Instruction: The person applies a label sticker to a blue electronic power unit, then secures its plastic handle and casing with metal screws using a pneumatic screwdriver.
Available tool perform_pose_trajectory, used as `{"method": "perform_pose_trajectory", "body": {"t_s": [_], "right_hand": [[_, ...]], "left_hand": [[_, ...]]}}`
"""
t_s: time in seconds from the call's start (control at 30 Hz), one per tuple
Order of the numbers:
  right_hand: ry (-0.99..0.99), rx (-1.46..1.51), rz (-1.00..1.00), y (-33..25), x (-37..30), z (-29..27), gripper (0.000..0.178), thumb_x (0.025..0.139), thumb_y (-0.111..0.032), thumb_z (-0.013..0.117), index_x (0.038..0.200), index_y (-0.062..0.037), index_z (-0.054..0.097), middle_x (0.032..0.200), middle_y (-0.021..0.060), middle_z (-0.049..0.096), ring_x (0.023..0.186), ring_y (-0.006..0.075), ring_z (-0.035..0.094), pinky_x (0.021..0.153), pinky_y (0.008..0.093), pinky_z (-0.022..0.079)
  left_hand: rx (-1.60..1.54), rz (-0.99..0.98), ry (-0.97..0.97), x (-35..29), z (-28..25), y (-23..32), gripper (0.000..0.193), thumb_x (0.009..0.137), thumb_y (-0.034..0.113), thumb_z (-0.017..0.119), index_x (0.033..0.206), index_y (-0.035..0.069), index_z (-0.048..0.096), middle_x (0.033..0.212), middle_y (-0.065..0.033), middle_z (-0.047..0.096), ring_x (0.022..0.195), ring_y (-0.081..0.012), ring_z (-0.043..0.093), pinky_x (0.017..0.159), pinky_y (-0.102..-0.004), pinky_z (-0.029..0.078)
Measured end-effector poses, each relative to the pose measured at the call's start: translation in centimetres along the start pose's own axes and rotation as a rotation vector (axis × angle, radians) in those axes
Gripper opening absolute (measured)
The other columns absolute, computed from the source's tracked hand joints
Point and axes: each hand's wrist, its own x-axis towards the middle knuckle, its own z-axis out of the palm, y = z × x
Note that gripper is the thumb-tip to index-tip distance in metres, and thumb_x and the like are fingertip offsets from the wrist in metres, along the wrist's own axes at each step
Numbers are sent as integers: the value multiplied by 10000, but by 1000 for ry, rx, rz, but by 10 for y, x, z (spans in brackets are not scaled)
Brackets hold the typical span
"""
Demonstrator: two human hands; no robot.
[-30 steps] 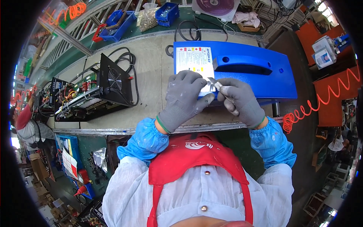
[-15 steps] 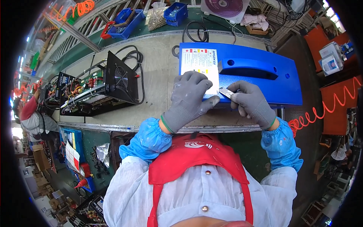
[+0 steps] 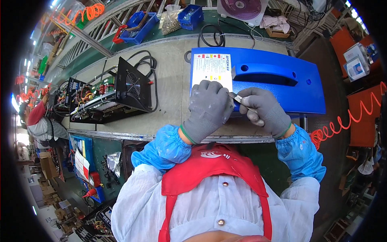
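Note:
A blue metal machine case (image 3: 278, 99) with a raised handle (image 3: 264, 75) lies in front of me, a white label (image 3: 211, 66) on its left end. At the label's lower edge, my left hand (image 3: 209, 107) is closed, gloved in grey, its fingertips mostly hidden. My right hand (image 3: 264, 111), in a matching glove, pinches a small silver utility knife (image 3: 238, 98) by the case's front edge. The knife's tip points left and meets the left hand's thumb side; whether they touch I cannot tell.
An open black machine (image 3: 109, 94) with a fan grille and exposed boards stands to the left. Behind are blue parts bins (image 3: 190, 17), a bag of small parts (image 3: 171, 22) and a fan (image 3: 242, 9). A person (image 3: 40, 125) works at far left. A coiled orange hose (image 3: 334, 131) hangs right.
My left hand has shifted right and its thumb has drawn in from being spread. The knife in my right hand has moved slightly left, so both hands are closer together.

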Motion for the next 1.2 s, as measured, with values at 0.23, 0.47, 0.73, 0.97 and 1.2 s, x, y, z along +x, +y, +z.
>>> {"method": "perform_pose_trajectory", "body": {"t_s": [0.23, 0.47, 0.73, 0.97, 1.2], "right_hand": [[133, -208, -64, -6, -1, -11, 349, 885, -106, 528, 1186, 68, 555, 736, 87, 618, 442, 71, 489, 352, 217, 367], [131, -341, -178, 1, -2, -12, 362, 912, -124, 507, 1220, 63, 536, 762, 97, 622, 448, 76, 496, 360, 215, 378], [142, -319, -214, 6, -7, -18, 369, 919, -126, 497, 1235, 61, 531, 776, 100, 622, 456, 74, 499, 366, 214, 384], [166, -275, -228, 8, -14, -23, 363, 925, -130, 494, 1235, 57, 532, 786, 102, 620, 459, 71, 494, 371, 212, 381], [181, -299, -239, 7, -11, -20, 356, 933, -129, 495, 1238, 54, 526, 794, 97, 620, 469, 65, 496, 371, 203, 376]], "left_hand": [[-67, -49, 129, -5, 3, -2, 253, 747, 141, 730, 976, 70, 648, 912, -109, 606, 860, -304, 572, 725, -432, 453], [84, 35, -65, 5, -2, 15, 365, 755, 88, 675, 1116, 71, 619, 888, -120, 612, 820, -305, 588, 729, -435, 461], [4, 105, -47, 23, 2, -21, 426, 732, 8, 648, 1149, 41, 571, 877, -144, 608, 816, -347, 583, 774, -452, 458], [-512, -463, -56, 36, -21, -34, 335, 847, 34, 594, 1171, -21, 534, 911, -121, 647, 774, -217, 646, 693, -304, 506], [-549, -429, -113, 28, -37, -39, 675, 801, 419, 741, 1254, -38, 535, 1067, -145, 617, 912, -227, 607, 764, -345, 504]]}}
